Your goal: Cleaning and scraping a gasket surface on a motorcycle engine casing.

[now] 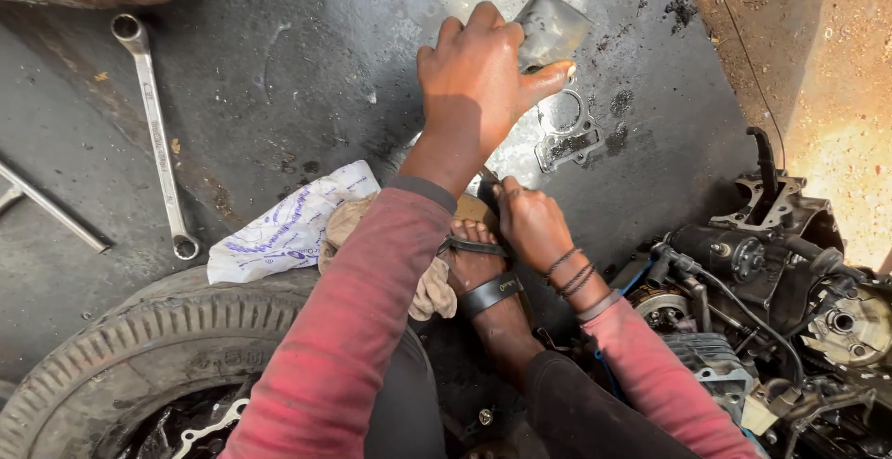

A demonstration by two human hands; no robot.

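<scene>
From up here I count two hands at work. My left hand [478,73] is stretched out over the floor, fingers clenched around one grey metal part [550,28], which it holds against the ground just above one flat gasket [567,134] lying on the sheet. My right hand [531,225] sits close in by my sandalled foot [483,278], its fingers pinched on something thin and dark; what that thing is I cannot tell.

One long ring spanner [156,134] lies to the left, well apart from the hands, and the end of one more metal bar [46,203] pokes in from the left edge. One crumpled white printed bag [288,227] rests beside one tan rag [358,227] under my left forearm. One ribbed tyre [121,357] fills the lower left corner. One engine block [762,301] with black hoses and cooling fins stands at the right.

The surface is a dark, greasy metal sheet [307,59], scratched and speckled with black grit. Past its right edge there is bare sandy ground [836,78] in bright sunlight, so this is outdoors.
</scene>
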